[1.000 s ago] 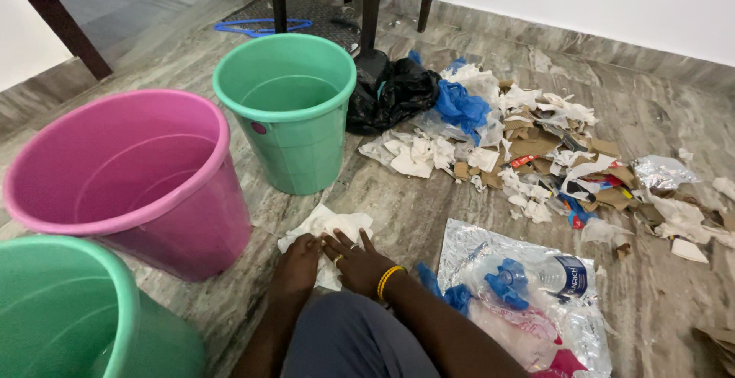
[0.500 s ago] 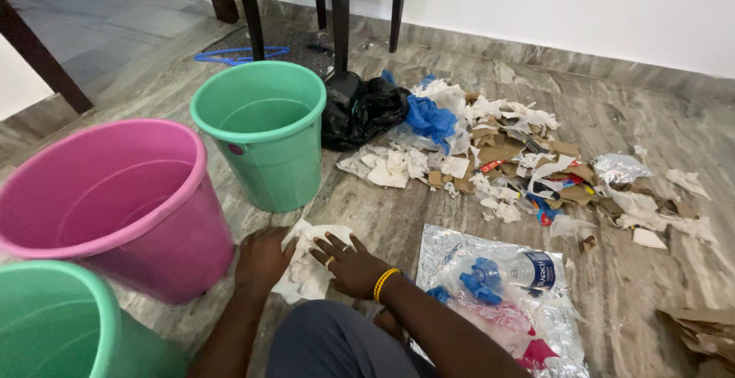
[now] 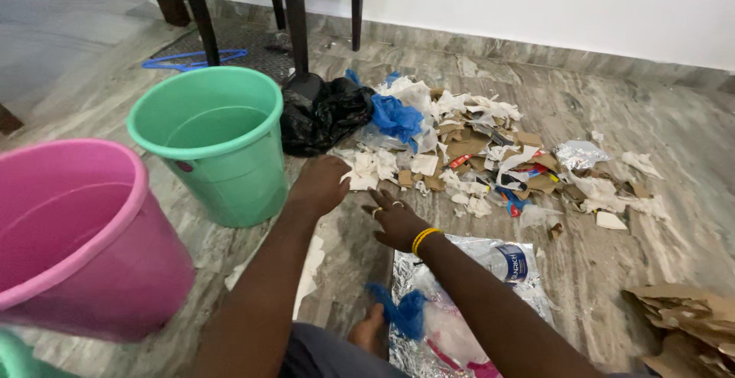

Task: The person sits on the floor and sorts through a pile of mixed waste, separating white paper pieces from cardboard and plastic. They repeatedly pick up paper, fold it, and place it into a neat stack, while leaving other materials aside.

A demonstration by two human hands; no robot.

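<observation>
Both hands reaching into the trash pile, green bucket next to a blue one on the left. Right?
Not quite. The bucket beside the green bucket is pink, not blue, per the head view. The left hand and right hand do reach toward the trash pile.

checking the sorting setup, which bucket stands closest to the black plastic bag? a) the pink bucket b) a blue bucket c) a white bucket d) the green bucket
d: the green bucket stands right beside the black plastic bag, while the pink bucket sits farther off toward the near left.
</observation>
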